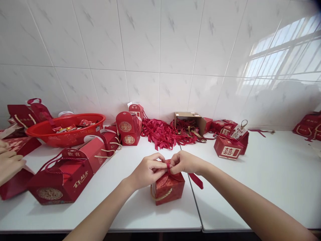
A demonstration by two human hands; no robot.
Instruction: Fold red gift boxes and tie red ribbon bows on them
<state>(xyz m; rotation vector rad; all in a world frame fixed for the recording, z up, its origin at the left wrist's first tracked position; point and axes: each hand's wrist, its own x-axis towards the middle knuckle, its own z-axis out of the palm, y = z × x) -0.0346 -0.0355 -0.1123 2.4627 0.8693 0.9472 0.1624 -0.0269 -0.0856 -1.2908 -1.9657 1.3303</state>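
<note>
A small red gift box (170, 190) with a twisted gold cord handle stands upright on the white table in front of me. A red ribbon (196, 180) is looped at its top, and one loose tail hangs out to the right. My left hand (150, 170) pinches the ribbon loop from the left, thumb and fingers together over the lid. From the right, my right hand (184, 163) pinches the same ribbon close to the left fingertips. The fingers partly hide the ribbon where they meet.
A red plastic basket (67, 142) of wrapped sweets stands at the left, behind red gift boxes (62, 182). Another person's hand (10, 162) is at the far left. A ribbon pile (160, 132), an open cardboard box (200, 122) and double-happiness boxes (228, 147) sit along the tiled wall.
</note>
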